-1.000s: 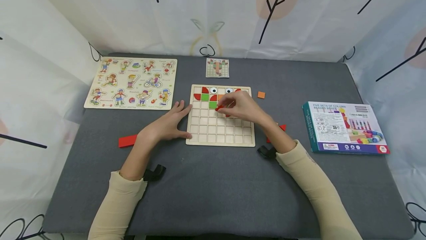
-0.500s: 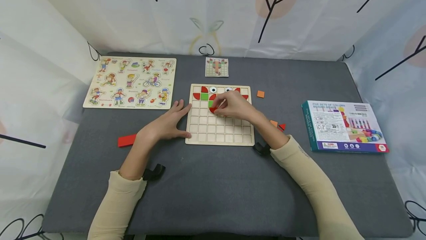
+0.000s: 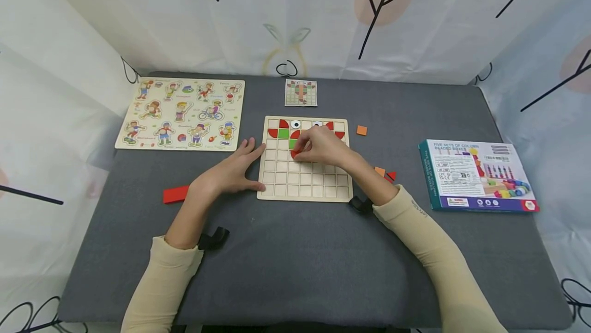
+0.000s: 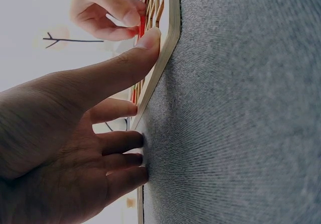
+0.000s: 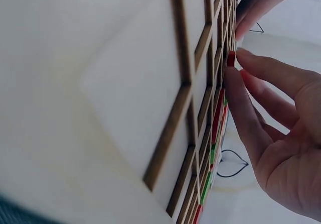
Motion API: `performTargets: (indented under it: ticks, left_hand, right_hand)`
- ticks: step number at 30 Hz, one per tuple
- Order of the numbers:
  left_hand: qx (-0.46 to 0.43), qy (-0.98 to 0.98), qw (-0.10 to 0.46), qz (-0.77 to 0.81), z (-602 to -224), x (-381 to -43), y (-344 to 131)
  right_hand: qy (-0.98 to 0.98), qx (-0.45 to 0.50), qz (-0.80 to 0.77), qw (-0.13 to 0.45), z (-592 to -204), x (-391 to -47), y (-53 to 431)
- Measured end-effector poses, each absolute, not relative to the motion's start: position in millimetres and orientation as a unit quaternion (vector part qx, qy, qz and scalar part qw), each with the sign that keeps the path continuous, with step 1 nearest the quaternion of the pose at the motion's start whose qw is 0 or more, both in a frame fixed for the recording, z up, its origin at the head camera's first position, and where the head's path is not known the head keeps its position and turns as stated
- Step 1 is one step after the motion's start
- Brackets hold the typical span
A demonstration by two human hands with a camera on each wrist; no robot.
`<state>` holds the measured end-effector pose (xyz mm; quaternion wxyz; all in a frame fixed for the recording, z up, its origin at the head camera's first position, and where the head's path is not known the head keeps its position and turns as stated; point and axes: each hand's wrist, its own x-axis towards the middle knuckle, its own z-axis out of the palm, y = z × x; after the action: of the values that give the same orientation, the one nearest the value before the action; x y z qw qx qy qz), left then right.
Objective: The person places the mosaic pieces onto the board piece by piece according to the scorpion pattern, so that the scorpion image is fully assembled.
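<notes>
A wooden grid board (image 3: 304, 193) lies in mid-table, with red quarter-round, green square and eye-marked tiles in its upper rows. My right hand (image 3: 323, 147) is over its middle and pinches a red tile (image 3: 293, 154) between thumb and fingertips. In the right wrist view that red tile (image 5: 230, 59) shows at the grid surface; whether it sits fully in a cell I cannot tell. My left hand (image 3: 233, 169) spreads along the board's left edge. Its thumb touches the rim in the left wrist view, where the fingers are mostly straight. The right hand hides several cells.
Behind the board lies a small pattern card (image 3: 300, 93). An orange tile (image 3: 361, 130) is right of it; more orange (image 3: 380, 171) and red pieces (image 3: 391, 175) lie by the right forearm. A picture puzzle (image 3: 180, 115), red pieces (image 3: 175, 195) and a box (image 3: 480, 176) flank the sides.
With the red tile pinched, my right hand has moved a little left and toward me over the grid, then slowed almost to a stop. The left hand stays at the board's edge.
</notes>
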<state>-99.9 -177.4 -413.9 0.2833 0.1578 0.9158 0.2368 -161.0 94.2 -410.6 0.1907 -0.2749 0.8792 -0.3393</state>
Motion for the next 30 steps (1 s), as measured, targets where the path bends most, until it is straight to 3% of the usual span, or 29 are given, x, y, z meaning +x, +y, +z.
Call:
performTargets:
  ticks: [18, 30]
  left_hand:
    - [0.157, 0.916, 0.282, 0.24, -412.9, -99.2, -177.9]
    - [0.156, 0.915, 0.282, 0.243, -415.0, -98.4, -177.3]
  right_hand:
    - [0.881, -0.306, -0.313, 0.18, -413.5, -161.4, 93.0]
    - [0.879, -0.287, -0.341, 0.17, -404.4, -156.7, 116.5]
